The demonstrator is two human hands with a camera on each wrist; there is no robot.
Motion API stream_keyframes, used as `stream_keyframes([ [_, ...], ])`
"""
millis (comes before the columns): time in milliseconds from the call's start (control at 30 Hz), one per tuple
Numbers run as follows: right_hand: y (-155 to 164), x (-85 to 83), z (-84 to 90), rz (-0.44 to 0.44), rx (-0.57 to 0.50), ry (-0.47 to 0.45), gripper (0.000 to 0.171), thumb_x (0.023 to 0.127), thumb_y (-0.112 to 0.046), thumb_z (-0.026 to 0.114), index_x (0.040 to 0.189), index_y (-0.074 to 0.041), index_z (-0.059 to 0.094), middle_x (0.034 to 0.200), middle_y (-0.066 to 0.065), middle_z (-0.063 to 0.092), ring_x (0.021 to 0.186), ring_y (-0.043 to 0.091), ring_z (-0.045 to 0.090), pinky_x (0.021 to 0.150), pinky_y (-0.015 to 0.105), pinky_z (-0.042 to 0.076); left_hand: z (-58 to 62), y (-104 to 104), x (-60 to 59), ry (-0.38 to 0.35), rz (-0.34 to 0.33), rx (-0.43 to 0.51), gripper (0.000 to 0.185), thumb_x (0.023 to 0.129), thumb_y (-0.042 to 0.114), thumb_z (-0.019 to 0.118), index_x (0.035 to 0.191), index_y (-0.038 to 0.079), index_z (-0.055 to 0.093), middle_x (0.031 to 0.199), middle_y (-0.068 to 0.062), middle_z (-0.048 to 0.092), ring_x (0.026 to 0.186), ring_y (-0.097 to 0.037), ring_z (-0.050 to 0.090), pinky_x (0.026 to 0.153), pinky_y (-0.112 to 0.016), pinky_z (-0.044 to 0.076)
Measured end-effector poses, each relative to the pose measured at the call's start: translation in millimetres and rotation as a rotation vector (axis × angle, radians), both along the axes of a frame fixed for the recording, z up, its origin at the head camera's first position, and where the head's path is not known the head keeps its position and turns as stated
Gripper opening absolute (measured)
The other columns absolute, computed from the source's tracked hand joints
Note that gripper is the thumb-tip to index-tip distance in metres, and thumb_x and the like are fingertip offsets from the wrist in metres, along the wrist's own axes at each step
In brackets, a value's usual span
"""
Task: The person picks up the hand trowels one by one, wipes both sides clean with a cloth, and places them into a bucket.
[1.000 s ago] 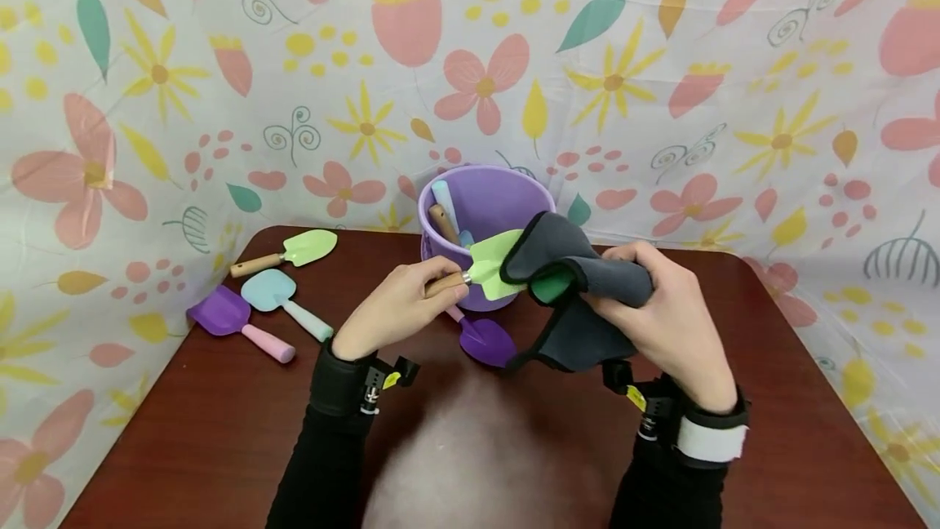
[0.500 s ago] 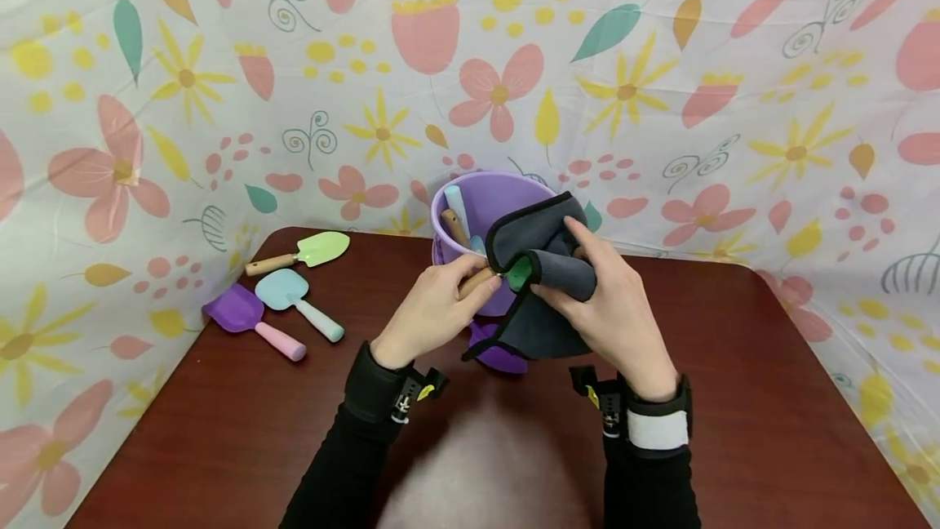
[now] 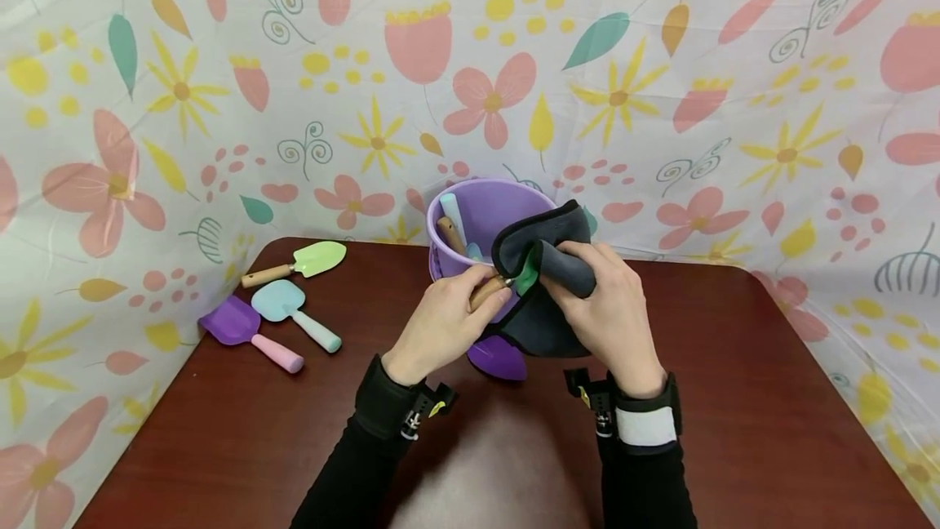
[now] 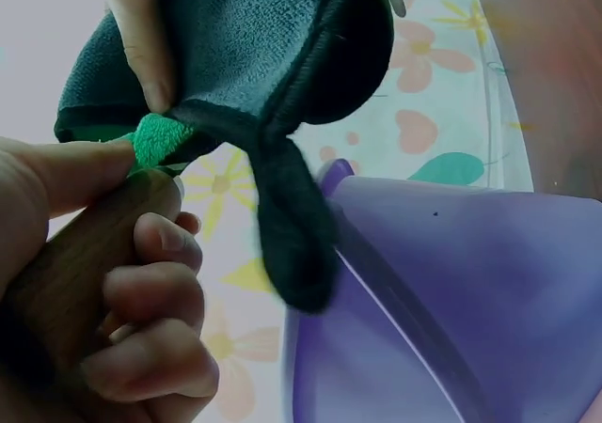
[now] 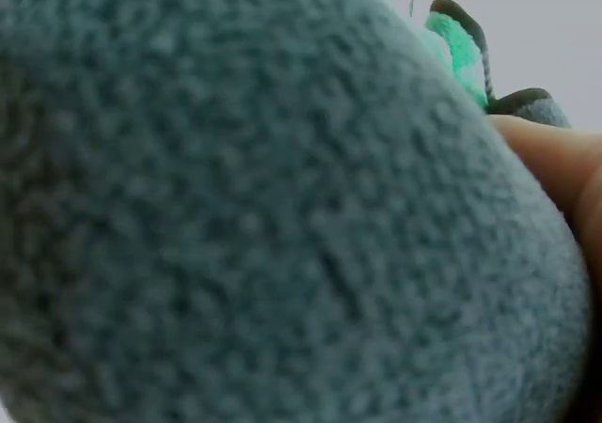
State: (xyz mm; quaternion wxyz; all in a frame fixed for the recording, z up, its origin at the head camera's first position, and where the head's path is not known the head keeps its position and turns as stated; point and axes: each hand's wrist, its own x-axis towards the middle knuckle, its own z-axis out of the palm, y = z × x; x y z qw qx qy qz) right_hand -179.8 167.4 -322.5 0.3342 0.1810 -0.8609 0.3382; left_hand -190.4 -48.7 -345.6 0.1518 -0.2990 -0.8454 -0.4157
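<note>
My left hand grips the wooden handle of a small trowel in front of the bucket. Its blade, light green in the earlier head view, is hidden in a dark grey cloth with black edging. The right hand holds this cloth folded around the blade, and a bit of its green side shows. In the left wrist view, the fingers curl round the wooden handle, close below the cloth. Grey cloth fills most of the right wrist view.
Behind the hands stands a purple bucket with several tools in it. A purple trowel lies before it. At the left lie a green trowel, a light blue shovel and a purple scoop. A floral curtain surrounds the table.
The right hand has moved left with the cloth, which now covers the trowel's light green blade. My left hand has shifted slightly right, still gripping the handle.
</note>
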Motion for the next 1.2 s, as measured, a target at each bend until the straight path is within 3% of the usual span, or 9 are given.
stream_keyframes([
  [200, 0.2, -0.4, -0.6, -0.032, -0.043, 0.035, 0.032, 0.083, -0.018, 0.08, 0.111, -0.006, 0.07, 0.095, 0.01, 0.064, 0.083, 0.027, 0.061, 0.072, 0.044, 0.046, 1.6, -0.5, 2.2, -0.016, -0.007, 0.001, 0.023, 0.099, 0.03, 0.059, 0.116, 0.015, 0.063, 0.073, 0.007, 0.052, 0.061, -0.006, 0.05, 0.056, -0.026, 0.042],
  [733, 14.4, -5.6, -0.8, -0.14, -0.154, 0.06, 0.025, 0.086, -0.015, 0.076, 0.107, -0.003, 0.07, 0.101, 0.015, 0.065, 0.094, 0.032, 0.061, 0.083, 0.047, 0.044, 0.7, -5.3, -1.6, -0.095, -0.067, -0.016, 0.019, 0.101, 0.033, 0.054, 0.107, 0.018, 0.063, 0.065, 0.007, 0.045, 0.055, -0.006, 0.044, 0.056, -0.026, 0.039],
  [1200, 31.3, 2.6, 6.7, -0.228, -0.256, 0.026, 0.031, 0.088, -0.021, 0.074, 0.116, -0.007, 0.069, 0.102, 0.013, 0.064, 0.095, 0.031, 0.06, 0.081, 0.045, 0.041, 0.9, -6.7, -2.1, -0.151, -0.038, -0.01, 0.019, 0.102, 0.036, 0.052, 0.107, 0.024, 0.065, 0.061, 0.01, 0.037, 0.055, -0.004, 0.038, 0.057, -0.026, 0.035],
])
